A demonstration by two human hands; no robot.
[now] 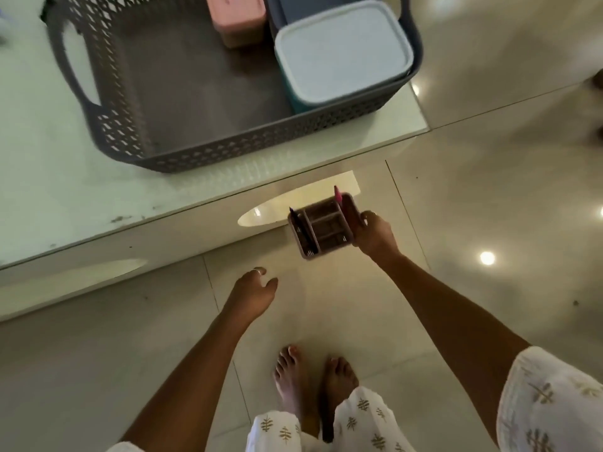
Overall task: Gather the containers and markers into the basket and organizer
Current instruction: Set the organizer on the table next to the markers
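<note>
I judge the task nearly done: three lidded containers [342,50] sit in the basket [130,138] at the counter's [49,177] right edge. My right hand [375,234] grips the organizer [321,228], markers [337,193] inside, off the counter's edge; my left hand [253,293] hangs loosely open, empty.

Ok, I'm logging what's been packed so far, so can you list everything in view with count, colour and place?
basket: one, grey lattice plastic, on the table at upper left.
table: one, pale glossy top, upper left of the view.
white-lidded box: one, white lid on a teal base, in the basket's right near corner.
pink box: one, pink, at the basket's far side.
grey box: one, dark grey, behind the white-lidded box, mostly hidden.
organizer: one, pinkish-grey with compartments, held over the floor beside the table.
pink marker: one, standing in the organizer's far corner.
black marker: one, in the organizer's left compartment.
floor: pale glossy tiles.
right hand: gripping the organizer's right side.
left hand: open, empty, below the table edge.
feet: two, bare, on the floor.
</note>
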